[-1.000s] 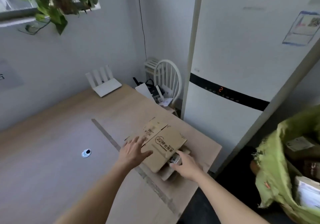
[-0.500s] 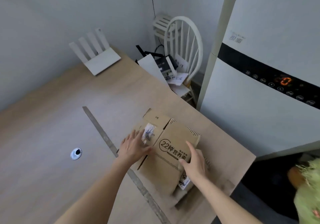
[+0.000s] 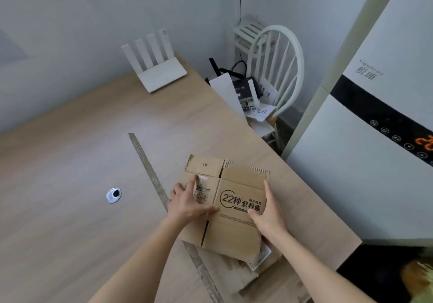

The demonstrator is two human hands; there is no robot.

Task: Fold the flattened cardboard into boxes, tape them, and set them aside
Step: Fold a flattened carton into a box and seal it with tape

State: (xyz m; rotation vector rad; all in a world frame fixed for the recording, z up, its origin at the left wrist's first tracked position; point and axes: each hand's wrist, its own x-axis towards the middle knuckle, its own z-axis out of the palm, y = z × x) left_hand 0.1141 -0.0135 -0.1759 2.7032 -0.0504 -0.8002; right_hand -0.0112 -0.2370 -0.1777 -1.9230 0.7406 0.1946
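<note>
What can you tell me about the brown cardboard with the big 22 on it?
The flattened cardboard is brown and not yet opened into a box. It lies flat near the right edge of the wooden table, with its flaps spread out. A circle holds "22" beside dark print, and one flap has a torn, ridged edge. The left hand presses on its left panel over a whitish label; the right hand holds its right edge. More cardboard peeks out underneath.

I can read "22种营养素" printed large on the flattened cardboard (image 3: 236, 209), with "1号" on its flap at 11 o'clock and "Centrum" beside my left hand (image 3: 187, 205). A paper note (image 3: 259, 111) on the chair reads "已完成".
</note>
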